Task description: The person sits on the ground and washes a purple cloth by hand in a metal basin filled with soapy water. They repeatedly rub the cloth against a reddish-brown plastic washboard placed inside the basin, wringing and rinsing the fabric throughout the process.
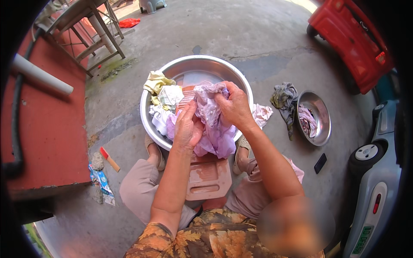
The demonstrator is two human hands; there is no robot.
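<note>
A wet lilac garment is bunched up between my hands, its lower folds hanging over a reddish-brown washboard. My right hand grips the upper part of the cloth. Against its left side rests my left hand, palm turned up and fingers partly curled; whether it grips is hard to see. The washboard leans into a large metal basin between my feet. Along the basin's left side lie a yellow cloth, a white patterned cloth and a white ribbed cloth.
To the right stand a smaller metal basin holding clothes, a dark checked cloth and a phone. A pink cloth touches the big basin. A red-bristled brush lies left. A grey car and red vehicle flank the right.
</note>
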